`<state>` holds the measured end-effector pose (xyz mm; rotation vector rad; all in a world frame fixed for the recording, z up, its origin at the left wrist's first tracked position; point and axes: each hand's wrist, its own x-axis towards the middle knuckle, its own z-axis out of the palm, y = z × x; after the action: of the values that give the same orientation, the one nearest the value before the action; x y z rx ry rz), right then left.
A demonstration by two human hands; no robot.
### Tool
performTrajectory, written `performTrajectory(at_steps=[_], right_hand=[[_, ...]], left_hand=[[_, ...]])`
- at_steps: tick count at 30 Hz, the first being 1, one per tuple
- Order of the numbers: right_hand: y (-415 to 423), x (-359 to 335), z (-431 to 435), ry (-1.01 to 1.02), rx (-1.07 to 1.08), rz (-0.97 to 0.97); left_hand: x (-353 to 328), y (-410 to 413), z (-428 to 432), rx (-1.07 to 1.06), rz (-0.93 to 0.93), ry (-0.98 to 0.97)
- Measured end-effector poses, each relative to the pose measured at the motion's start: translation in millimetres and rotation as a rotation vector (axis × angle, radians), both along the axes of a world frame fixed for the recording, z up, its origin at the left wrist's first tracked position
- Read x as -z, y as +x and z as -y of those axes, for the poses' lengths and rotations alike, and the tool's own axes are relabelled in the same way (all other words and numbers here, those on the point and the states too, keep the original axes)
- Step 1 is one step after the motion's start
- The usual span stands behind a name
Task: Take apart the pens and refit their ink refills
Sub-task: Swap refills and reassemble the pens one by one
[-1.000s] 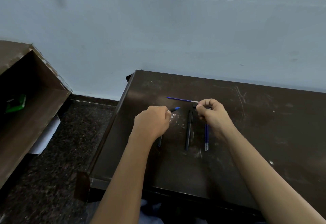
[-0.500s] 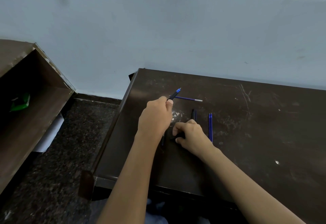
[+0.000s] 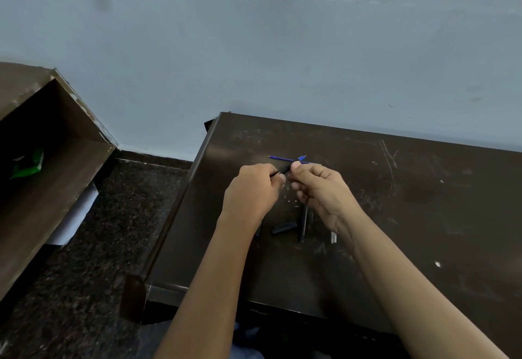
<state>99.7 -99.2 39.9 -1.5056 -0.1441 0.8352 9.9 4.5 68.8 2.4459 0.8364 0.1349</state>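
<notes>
Above the left half of the tabletop (image 3: pixel 423 194), a black pen (image 3: pixel 284 171) with a blue tip is held between both hands, tilted so that the tip is pointed toward the far edge. The grip of the left hand (image 3: pixel 251 192) is clamped on the lower end of the pen, with the fingers curled round it. The grip of the right hand (image 3: pixel 319 189) is clamped on the upper part, which is pinched between thumb and forefinger just below the tip; the other fingers are loosely curled. Behind the hands, toward the far edge, a blue ink refill (image 3: pixel 278 158) is laid flat, roughly parallel to that edge. Toward the front edge, a short black piece (image 3: pixel 284 228) is seen just beside a black barrel (image 3: pixel 302 224), which is laid pointing at the front edge. To the right of the barrel, silver refill ends (image 3: pixel 333 237) are shown, the rest being hidden by the right wrist. A dark part (image 3: pixel 258 230) is largely hidden under the left wrist; its kind cannot be told. Beyond the left edge, a brown shelf unit (image 3: pixel 70 177) holding a green object (image 3: pixel 26 163) is set on the speckled floor (image 3: pixel 113 245).
</notes>
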Motion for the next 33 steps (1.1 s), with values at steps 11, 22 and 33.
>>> performTrajectory(at_steps=[11,22,33], right_hand=[[0,-7,-1,0.121,0.22,-0.284],[2,-12,2,0.238,0.125,-0.156],[0,-18,-1,0.356,0.164,-0.14]], left_hand=[[-3,3,4,0.106,0.027,-0.035],[-8,12,3,-0.002,-0.014,-0.256],[-7,8,7,0.042,0.115,-0.268]])
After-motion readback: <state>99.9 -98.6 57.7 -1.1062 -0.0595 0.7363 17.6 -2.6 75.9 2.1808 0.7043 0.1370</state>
